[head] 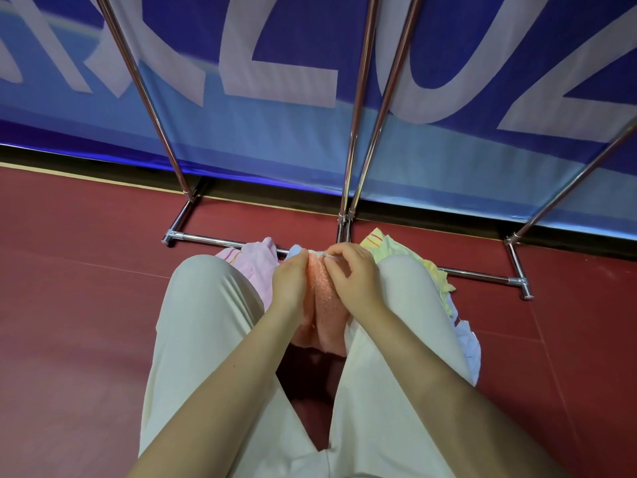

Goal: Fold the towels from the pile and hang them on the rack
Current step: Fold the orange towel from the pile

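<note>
Both hands — left hand (290, 281), right hand (353, 276) — pinch orange towel (322, 288).

The only writing stands on the blue banner (310, 132) behind the rack poles: very large white characters, cut off by the top edge and seen from a steep angle, partly crossed by the poles. Shapes like an "L", a rounded "0" or "U", and a "Z" or "2" can be made out, with a partial letter at far left, but no whole word or number can be read for certain.
</note>
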The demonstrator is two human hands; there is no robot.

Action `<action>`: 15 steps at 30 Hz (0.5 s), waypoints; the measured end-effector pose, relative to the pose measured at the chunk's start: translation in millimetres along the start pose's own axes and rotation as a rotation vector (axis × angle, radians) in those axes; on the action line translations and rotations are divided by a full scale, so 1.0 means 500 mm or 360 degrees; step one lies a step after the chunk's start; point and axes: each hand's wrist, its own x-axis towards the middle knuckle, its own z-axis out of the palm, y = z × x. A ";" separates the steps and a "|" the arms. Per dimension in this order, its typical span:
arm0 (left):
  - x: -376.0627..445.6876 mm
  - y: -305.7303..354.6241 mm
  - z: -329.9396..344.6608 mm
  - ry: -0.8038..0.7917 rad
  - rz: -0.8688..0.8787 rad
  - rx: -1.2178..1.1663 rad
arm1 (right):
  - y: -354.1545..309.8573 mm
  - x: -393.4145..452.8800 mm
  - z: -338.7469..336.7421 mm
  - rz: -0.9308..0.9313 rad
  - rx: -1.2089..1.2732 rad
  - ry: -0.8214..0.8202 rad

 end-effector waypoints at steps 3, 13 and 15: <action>0.022 -0.022 0.001 0.0060 -0.0019 0.0023 | 0.003 -0.003 -0.010 0.0089 0.0032 -0.0028; -0.035 -0.006 0.028 -0.0425 -0.0001 0.0021 | 0.019 -0.004 -0.018 0.0257 0.0052 -0.0103; -0.034 -0.010 0.032 -0.0462 0.0002 0.0034 | 0.023 -0.002 -0.018 0.0249 0.0067 -0.0027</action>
